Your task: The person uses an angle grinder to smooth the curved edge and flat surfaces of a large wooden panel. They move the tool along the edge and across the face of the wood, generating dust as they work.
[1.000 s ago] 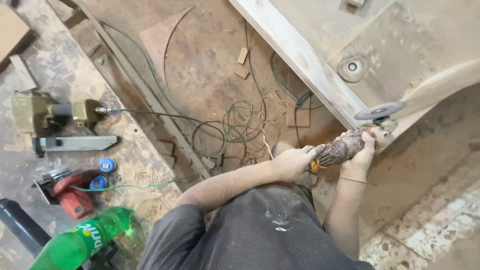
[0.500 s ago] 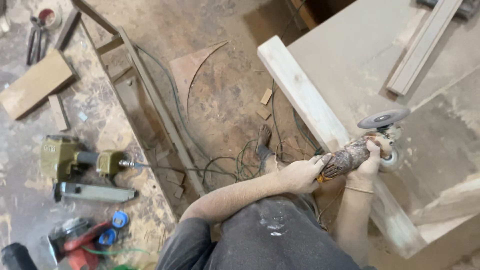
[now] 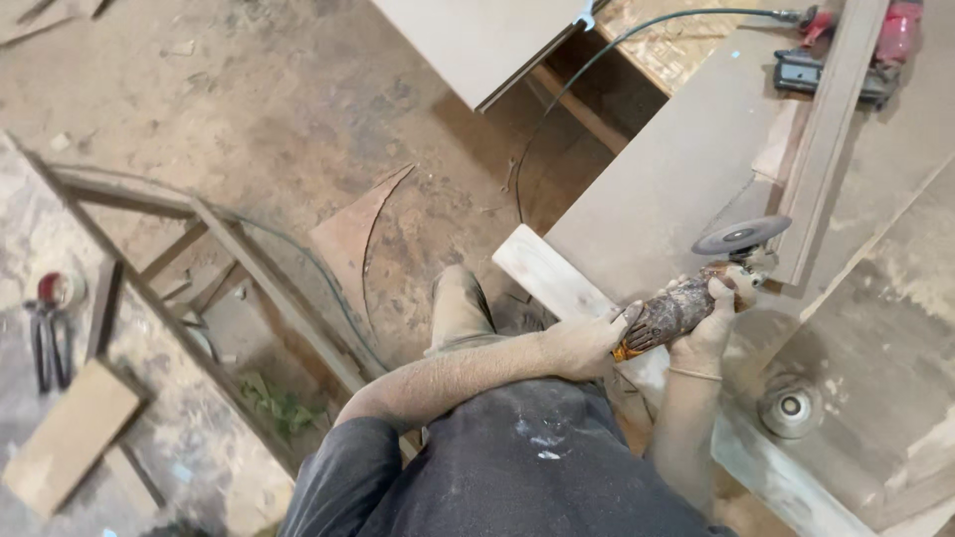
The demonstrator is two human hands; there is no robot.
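This is a woodworking shop, dusty from end to end. The bare floor (image 3: 249,89) across the upper left of the frame is coated in sawdust, with a curved offcut of board (image 3: 358,234) lying on it near the centre. Large flat boards (image 3: 657,189) fill the right half, and a long wooden strip (image 3: 831,139) lies across them. At the top right sits a red power tool (image 3: 846,55) with its cable (image 3: 597,60) trailing over the boards. An angle grinder (image 3: 696,293) is held in dust-covered hands at centre right. At the left edge are pliers (image 3: 45,338) and a wooden block (image 3: 70,433) on a grimy bench top.
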